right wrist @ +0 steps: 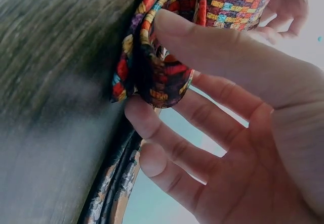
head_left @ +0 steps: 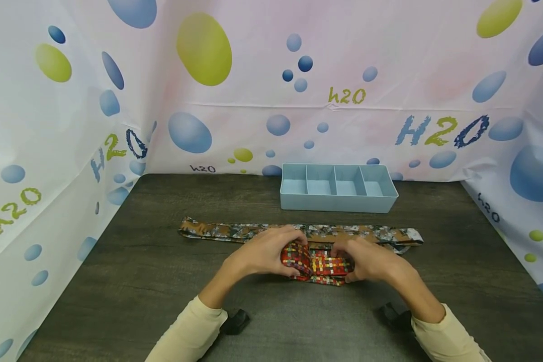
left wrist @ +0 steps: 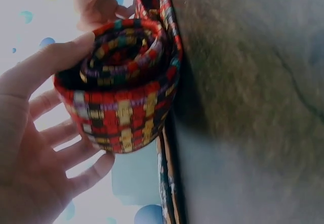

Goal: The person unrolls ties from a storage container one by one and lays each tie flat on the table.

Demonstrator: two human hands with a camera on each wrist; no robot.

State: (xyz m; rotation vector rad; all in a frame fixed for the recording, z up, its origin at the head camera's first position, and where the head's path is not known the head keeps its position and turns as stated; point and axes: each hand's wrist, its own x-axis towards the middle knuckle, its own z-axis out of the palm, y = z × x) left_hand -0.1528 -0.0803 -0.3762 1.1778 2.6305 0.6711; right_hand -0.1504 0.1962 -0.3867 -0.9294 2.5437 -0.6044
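A red, yellow and black fabric strip (head_left: 328,264) with a woven check pattern lies mid-table, partly rolled up. My left hand (head_left: 267,251) holds the rolled end, thumb at the top edge and fingers curled round the far side; the coil (left wrist: 121,113) shows its spiral in the left wrist view. On the other side, my right hand (head_left: 366,259) grips the folded loose end (right wrist: 164,80) of the same strip between thumb and fingers. Just behind both hands stretches a long brown floral fabric strip (head_left: 353,234), folded lengthwise and partly hidden by them.
At the back of the dark wooden table (head_left: 163,296) stands a light blue box (head_left: 339,202) divided into several compartments. A white curtain (head_left: 253,95) with coloured bubbles and lettering encloses the back and sides.
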